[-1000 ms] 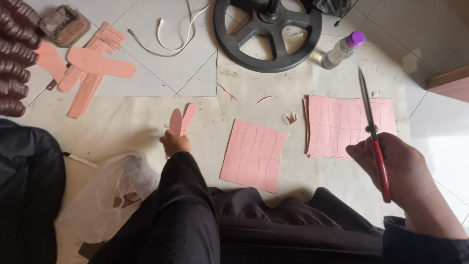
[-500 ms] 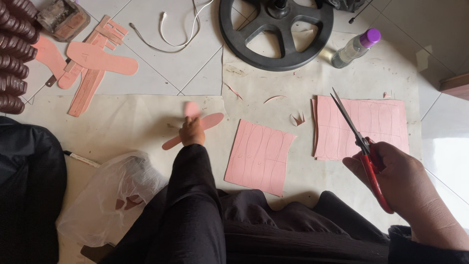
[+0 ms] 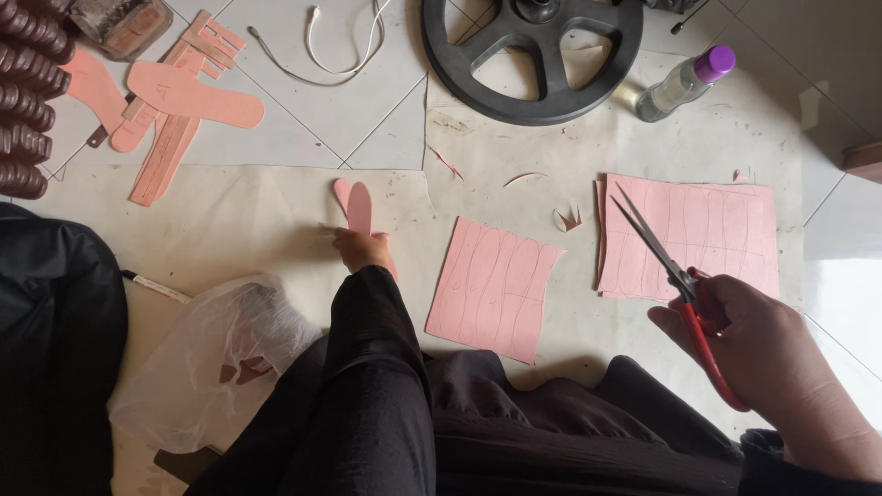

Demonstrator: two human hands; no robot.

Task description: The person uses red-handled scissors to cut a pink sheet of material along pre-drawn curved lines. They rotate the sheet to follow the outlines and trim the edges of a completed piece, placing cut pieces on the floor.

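Observation:
My left hand [image 3: 363, 248] rests on the paper-covered floor and holds thin pink sole-shaped cutouts [image 3: 354, 204] that point away from me. My right hand [image 3: 763, 344] grips red-handled scissors [image 3: 675, 276], blades slightly apart, tips over the left edge of a stack of pink sheets [image 3: 707, 234] marked with drawn outlines. A single pink sheet [image 3: 491, 287] with the same outlines lies between my hands.
A pile of pink insole cutouts and strips [image 3: 170, 92] lies far left. A black wheel [image 3: 533, 50], a clear bottle with purple cap [image 3: 684, 81], a white cable [image 3: 340, 46], a plastic bag [image 3: 216, 354], a marker [image 3: 154, 287] and dark stacked pieces [image 3: 28, 87] surround the floor area.
My left hand turned the pink cutouts from lying sideways to pointing away. My right hand brought the scissors down and left, the blades now over the sheet stack's edge.

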